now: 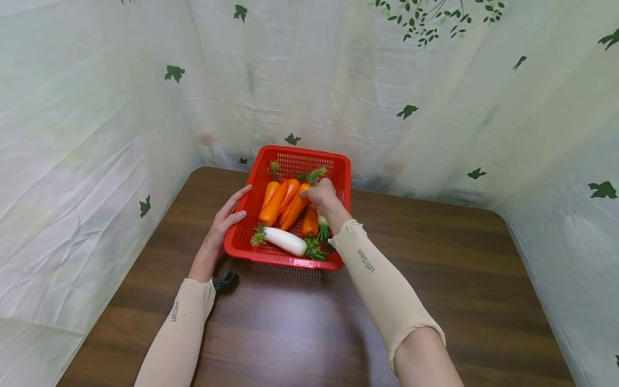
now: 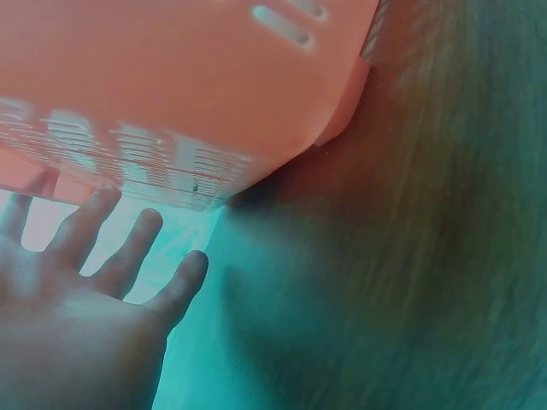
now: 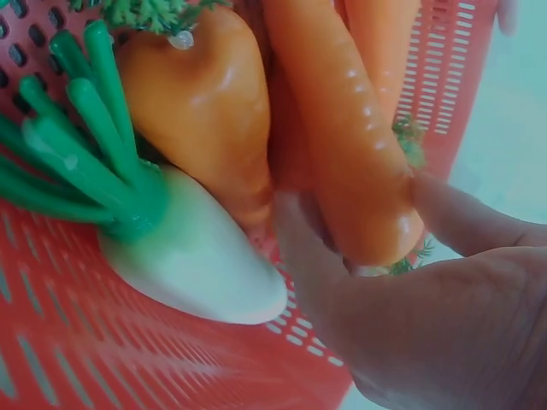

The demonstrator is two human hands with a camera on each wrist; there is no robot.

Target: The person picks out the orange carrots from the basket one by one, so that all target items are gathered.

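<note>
A red plastic basket point(image 1: 345, 183) holds several orange carrots point(image 1: 274, 204) and white radishes with green tops. My right hand point(image 1: 325, 194) reaches into it and grips a carrot point(image 1: 296, 207) by its leafy end. In the right wrist view, the thumb lies on one side of that carrot point(image 3: 355, 145) and the fingers curl round the other. My left hand point(image 1: 224, 217) rests against the basket's left side, thumb and index fingertip at the rim. The left wrist view shows its fingers point(image 2: 175, 290) spread and straight beside the slotted wall.
One white radish point(image 1: 285, 241) lies along the basket's near side. Another white radish point(image 3: 201, 256) sits by the right wall, beside a short thick carrot point(image 3: 205, 94). The basket stands toward the back of a brown wooden table point(image 1: 435, 258), with a leaf-patterned curtain point(image 1: 309, 80) behind.
</note>
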